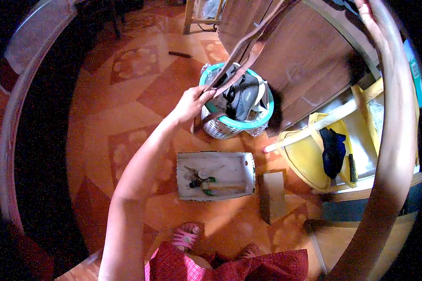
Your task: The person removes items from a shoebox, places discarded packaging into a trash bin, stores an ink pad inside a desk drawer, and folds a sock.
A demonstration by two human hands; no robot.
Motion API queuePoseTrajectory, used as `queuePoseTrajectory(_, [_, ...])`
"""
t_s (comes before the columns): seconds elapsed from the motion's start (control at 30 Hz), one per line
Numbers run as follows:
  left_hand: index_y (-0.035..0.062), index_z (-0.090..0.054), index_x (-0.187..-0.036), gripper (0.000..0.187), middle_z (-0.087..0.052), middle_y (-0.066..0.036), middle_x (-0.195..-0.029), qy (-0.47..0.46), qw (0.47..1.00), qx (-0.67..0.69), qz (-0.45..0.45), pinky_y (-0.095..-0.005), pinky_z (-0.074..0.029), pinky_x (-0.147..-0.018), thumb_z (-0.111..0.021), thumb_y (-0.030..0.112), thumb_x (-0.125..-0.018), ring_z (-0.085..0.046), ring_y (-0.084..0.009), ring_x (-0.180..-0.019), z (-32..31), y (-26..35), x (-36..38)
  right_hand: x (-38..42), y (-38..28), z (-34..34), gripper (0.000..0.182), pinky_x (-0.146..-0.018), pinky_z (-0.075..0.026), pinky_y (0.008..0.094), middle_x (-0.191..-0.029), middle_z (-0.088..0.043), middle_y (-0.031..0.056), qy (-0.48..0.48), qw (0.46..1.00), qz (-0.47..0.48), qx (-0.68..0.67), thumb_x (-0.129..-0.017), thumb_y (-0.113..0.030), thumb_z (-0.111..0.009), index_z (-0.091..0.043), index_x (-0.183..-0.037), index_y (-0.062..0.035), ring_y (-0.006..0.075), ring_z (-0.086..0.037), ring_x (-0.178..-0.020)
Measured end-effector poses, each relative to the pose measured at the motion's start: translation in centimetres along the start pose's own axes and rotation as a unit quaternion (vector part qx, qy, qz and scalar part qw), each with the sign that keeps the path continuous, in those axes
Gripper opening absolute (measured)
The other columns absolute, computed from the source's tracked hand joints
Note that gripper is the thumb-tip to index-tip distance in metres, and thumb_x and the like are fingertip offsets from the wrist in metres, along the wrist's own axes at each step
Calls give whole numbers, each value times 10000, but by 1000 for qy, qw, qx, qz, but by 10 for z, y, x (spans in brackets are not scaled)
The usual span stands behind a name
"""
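My left hand (192, 105) is closed on a long brown strap (248, 40) that looks like a belt. Two strands of it run from my fingers up past the top edge of the view, and a shorter piece hangs below the hand against the basket. Under the strap stands a white basket with a turquoise rim (241, 125), holding a grey and black shoe (248, 98) and some clear plastic. Raised at the upper right is my right hand (368, 16), cut off by the frame beside something dark; its grip is hidden.
On the tiled floor lies a shallow white box (239, 192) with a few small items inside. Beside it is a flat board (273, 189). A yellow chair (305, 164) with a dark cloth (334, 152) is at right, near a brown cabinet (300, 65). A dark bar (179, 54) lies farther off.
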State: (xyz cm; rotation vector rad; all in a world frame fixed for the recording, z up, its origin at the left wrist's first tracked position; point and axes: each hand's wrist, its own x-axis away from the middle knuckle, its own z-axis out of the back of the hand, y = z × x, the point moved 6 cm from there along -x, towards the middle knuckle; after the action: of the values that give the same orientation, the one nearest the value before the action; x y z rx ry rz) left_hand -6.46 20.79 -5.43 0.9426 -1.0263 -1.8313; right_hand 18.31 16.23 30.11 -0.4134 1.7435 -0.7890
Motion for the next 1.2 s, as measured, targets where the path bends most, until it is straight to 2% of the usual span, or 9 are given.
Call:
queuePoseTrajectory(0.27, [16,-457,-1202,369,-608,-92,-938,-75,894,438,54,-286,-483,-751,-386,275,-949,-589,-168,-787,15,8,10,-19,25,51,183,-701,-540,292,-813,-504,128,-4,994,-99,-37,-835,-78,-491,-497,-864,102,199,-512,-752])
queuePoseTrajectory(0.37, [12,-401,-1257,421,-573,-120,-1054,-135,807,568,89,-321,-493,-778,-390,279,-931,-586,-199,-822,11,22,23,-29,51,81,260,-955,-457,308,-1073,-548,245,97,981,-147,-84,-877,-49,-509,-500,-1064,131,306,-555,-1029])
queuePoseTrajectory(0.7, [-17,-315,-1311,527,-492,-142,-1242,-130,812,567,54,-307,-494,-826,-480,265,-897,-578,-182,-919,-1,68,42,87,94,36,256,-713,-494,196,-884,-619,57,-202,947,-127,215,-864,-168,-578,-554,-1054,3,99,-600,-778])
queuePoseTrajectory(0.8, [-15,-321,-1304,482,-507,-154,-1217,-141,805,574,53,-315,-494,-818,-440,245,-916,-577,-195,-919,-2,72,42,143,93,8,495,-620,-462,201,-889,-618,75,-269,912,-123,283,-858,-126,-575,-371,-1308,-93,69,-546,-678])
queuePoseTrajectory(0.87, [-16,-327,-1296,429,-515,-167,-1200,-148,801,577,56,-325,-495,-811,-392,212,-938,-573,-209,-924,-5,74,41,170,98,-13,442,-655,-481,258,-1025,-603,72,-359,894,-23,266,-872,-76,-508,-427,-1296,-173,129,-566,-766])
queuePoseTrajectory(0.9, [-13,-351,-1276,409,-524,-155,-1191,-165,805,567,54,-312,-492,-801,-394,213,-938,-575,-191,-888,-8,75,41,182,100,-23,435,-699,-494,310,-1032,-586,81,-425,826,138,344,-856,-61,-499,-456,-1275,-170,215,-590,-826])
queuePoseTrajectory(0.93, [-11,-376,-1256,390,-534,-143,-1182,-181,810,556,52,-298,-489,-791,-395,215,-938,-576,-172,-852,-10,78,41,196,95,-36,512,-767,-491,394,-1059,-552,140,-466,762,100,439,-774,-23,-530,-459,-1263,-156,331,-571,-891])
queuePoseTrajectory(1.1, [28,-388,-1256,467,-590,-70,-1008,-192,884,420,69,-272,-476,-733,-525,280,-887,-591,-153,-746,-21,88,46,216,118,-65,332,-705,-497,413,-925,-554,134,-454,742,230,437,-701,-85,-631,-554,-1023,-91,329,-583,-839])
queuePoseTrajectory(1.2, [45,-402,-1238,456,-587,-57,-995,-131,943,304,-38,-270,-462,-770,-592,203,-855,-581,-141,-812,-1,104,45,178,126,-50,226,-721,-488,403,-853,-591,136,-402,761,147,487,-735,-128,-591,-575,-954,-75,329,-594,-836])
